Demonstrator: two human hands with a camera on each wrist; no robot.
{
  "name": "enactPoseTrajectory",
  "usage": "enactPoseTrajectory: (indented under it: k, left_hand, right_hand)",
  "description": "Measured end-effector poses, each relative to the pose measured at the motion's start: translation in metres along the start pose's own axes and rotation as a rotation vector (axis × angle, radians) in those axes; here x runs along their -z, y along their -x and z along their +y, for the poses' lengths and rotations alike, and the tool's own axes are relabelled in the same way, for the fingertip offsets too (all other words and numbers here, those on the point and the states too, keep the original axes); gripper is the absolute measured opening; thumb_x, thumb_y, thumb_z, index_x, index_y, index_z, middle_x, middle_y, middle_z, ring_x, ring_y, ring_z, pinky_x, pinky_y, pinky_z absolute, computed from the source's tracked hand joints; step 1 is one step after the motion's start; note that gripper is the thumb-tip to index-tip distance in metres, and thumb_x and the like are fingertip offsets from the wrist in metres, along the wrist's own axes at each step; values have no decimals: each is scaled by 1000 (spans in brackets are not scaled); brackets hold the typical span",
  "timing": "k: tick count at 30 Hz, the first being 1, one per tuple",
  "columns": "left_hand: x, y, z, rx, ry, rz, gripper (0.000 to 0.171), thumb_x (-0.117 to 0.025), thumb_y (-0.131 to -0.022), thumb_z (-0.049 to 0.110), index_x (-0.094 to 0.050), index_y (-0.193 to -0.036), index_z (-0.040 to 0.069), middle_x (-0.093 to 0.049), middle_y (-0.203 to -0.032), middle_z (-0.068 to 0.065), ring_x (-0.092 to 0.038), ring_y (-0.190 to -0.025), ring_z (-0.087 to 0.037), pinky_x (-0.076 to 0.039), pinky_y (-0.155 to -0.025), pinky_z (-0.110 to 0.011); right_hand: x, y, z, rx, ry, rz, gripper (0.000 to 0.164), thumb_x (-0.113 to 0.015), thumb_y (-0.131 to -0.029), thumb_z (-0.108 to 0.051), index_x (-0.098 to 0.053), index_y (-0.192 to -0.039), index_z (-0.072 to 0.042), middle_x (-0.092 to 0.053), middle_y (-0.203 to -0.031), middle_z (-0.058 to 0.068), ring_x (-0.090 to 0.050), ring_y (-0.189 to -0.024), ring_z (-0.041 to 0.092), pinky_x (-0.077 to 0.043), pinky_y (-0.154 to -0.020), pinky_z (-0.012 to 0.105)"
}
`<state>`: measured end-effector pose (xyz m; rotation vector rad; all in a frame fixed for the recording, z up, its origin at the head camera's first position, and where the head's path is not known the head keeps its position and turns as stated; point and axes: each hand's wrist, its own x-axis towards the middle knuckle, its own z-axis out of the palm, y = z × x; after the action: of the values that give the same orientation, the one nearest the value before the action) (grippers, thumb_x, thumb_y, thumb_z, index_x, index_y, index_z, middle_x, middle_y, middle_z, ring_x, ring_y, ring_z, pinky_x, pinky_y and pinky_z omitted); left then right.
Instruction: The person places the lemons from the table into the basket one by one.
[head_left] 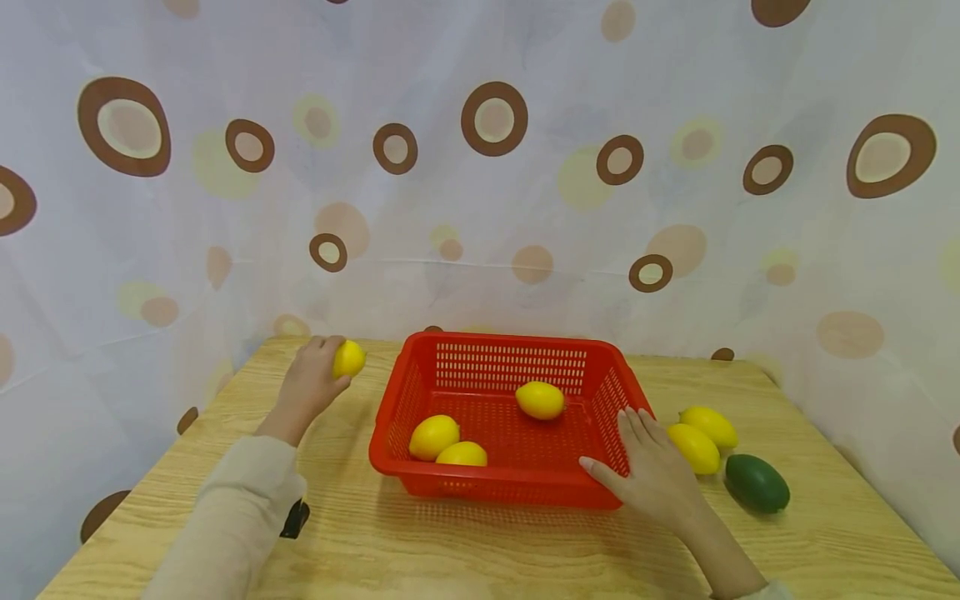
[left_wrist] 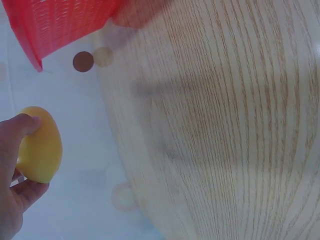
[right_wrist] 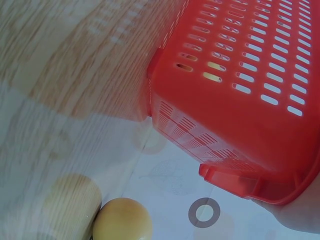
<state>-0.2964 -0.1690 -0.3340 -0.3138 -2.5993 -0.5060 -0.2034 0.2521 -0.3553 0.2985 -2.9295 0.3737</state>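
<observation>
My left hand (head_left: 309,382) grips a yellow lemon (head_left: 349,360) in the air to the left of a red plastic basket (head_left: 495,487). In the left wrist view, the thumb lies over the lemon (left_wrist: 42,145) and fingertips show beneath it. My right hand (head_left: 660,475) rests on the basket's right front corner, fingers fairly straight over the side rim and the thumb reaching over the front. Inside the basket, two lemons (head_left: 435,437) lie at the front left and another lemon (head_left: 540,400) lies toward the back right.
Two lemons (head_left: 708,425) and a dark green oval fruit (head_left: 756,483) lie on the wooden table (head_left: 480,554) right of the basket. A small black object (head_left: 296,519) shows by the left sleeve. A patterned curtain (head_left: 480,208) hangs behind the table.
</observation>
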Motion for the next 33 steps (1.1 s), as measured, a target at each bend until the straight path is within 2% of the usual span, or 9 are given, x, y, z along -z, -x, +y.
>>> enactPoseTrajectory:
  k: [18, 33]
  left_hand:
    - [-3, -13, 21, -42, 44, 26, 46, -69, -76, 3, -53, -117, -8, -55, -111, -29, -55, -97, -42, -49, -86, -53]
    - [-6, -14, 31, -74, 38, 28, 47, -72, -75, 5, -53, -116, -7, -56, -110, -27, -56, -96, -41, -50, -86, -51]
  right_hand:
    - [0, 1, 0, 2, 6, 1, 94, -46, -86, -63, -30, -138, 13, -29, -145, 30, -23, -135, 48, -22, -110, 58]
    - [0, 1, -1, 0, 3, 9, 94, -46, -85, -64, -31, -138, 12, -29, -145, 30, -23, -135, 47, -23, -109, 58]
